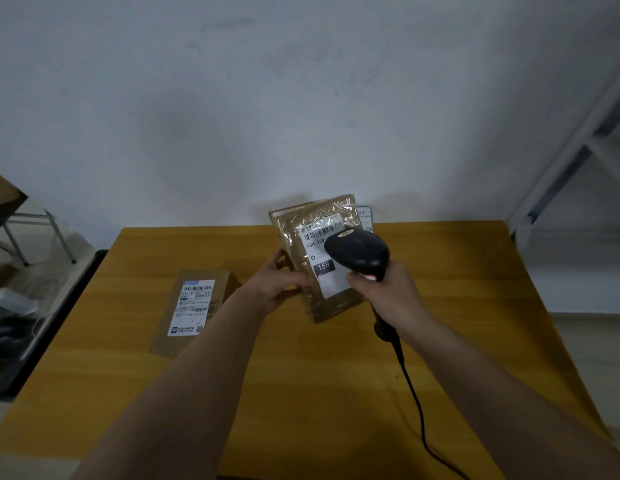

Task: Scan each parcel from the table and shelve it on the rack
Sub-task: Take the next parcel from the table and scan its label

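Note:
My left hand [279,284] grips the left edge of a brown taped parcel [301,237] and holds it tilted up above the yellow table [457,289]. Its white label with a barcode faces me. My right hand [391,292] grips the handle of a black barcode scanner [358,252], whose head hovers right over the label. A second brown cardboard parcel [194,306] with a white label lies flat on the table to the left. Behind the held parcel, the corner of another labelled item [365,216] peeks out.
The scanner's black cable [417,403] runs down across the table toward its front edge. A grey metal rack [578,150] stands at the right. At the left are a cardboard box [1,199], a metal frame and clutter on the floor.

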{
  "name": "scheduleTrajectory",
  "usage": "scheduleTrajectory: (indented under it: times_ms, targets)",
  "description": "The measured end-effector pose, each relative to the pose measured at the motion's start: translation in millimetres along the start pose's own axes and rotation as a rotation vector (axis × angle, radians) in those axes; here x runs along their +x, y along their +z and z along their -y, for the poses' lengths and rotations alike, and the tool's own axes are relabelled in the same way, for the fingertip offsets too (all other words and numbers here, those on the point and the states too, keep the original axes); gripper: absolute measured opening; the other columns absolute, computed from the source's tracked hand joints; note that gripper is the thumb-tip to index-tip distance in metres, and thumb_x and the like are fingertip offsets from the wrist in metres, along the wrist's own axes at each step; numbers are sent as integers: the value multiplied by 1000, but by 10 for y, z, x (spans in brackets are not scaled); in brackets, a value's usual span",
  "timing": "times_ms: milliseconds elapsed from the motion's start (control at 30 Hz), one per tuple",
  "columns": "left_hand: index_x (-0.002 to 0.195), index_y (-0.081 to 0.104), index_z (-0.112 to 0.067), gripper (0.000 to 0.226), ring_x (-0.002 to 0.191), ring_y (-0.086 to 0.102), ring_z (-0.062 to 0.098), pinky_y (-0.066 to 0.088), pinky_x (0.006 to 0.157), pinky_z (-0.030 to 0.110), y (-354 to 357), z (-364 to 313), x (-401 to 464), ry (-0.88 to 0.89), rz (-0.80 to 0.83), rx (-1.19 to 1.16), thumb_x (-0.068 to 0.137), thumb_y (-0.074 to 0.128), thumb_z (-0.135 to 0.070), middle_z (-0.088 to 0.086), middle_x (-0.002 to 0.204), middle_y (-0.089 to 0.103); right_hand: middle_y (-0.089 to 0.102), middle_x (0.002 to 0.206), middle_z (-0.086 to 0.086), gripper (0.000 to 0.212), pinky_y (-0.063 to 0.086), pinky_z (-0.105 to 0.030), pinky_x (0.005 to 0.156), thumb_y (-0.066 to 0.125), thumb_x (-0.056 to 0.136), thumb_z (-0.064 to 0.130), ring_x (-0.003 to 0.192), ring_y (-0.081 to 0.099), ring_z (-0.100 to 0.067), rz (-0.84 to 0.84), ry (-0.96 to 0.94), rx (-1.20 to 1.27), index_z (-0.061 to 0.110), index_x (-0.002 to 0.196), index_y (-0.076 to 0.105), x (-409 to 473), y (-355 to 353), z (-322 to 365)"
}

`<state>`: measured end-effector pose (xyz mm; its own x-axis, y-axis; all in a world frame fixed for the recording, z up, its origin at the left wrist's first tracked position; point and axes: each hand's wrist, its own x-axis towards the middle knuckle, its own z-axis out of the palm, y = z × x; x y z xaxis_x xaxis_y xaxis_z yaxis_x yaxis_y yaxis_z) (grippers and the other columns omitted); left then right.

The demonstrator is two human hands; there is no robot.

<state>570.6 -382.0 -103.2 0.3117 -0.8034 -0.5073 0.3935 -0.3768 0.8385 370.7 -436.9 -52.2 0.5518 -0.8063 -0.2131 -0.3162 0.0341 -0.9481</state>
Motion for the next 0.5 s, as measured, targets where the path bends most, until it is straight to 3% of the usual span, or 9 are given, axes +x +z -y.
scheduleTrajectory:
  times_ms: [167,300,500]
  targets:
    - [141,40,-19,89,118,54,32,51,93,47,77,12,22,4,10,-4,65,72,16,8,134,51,61,77,-2,17,45,-19,63,63,89,9,74,58,-12,-4,-3,20,24,83,62,-60,-121,-15]
    - [136,42,-21,83,117,55,30,53,84,41,195,-20,0,22,13,-16,68,70,17,6,129,54,58,69,7,21,40,-2,52,63,89,8,63,57,0,-5,1,53,26,78,61,-82,-221,-15]
    - [118,49,-28,72,116,55,27,54,85,40,418,-39,-47,66,-14,3,66,75,15,1,124,55,60,70,8,16,40,-3,51,65,89,10,55,58,12,-49,-17,143,23,80,61,-141,-389,-22]
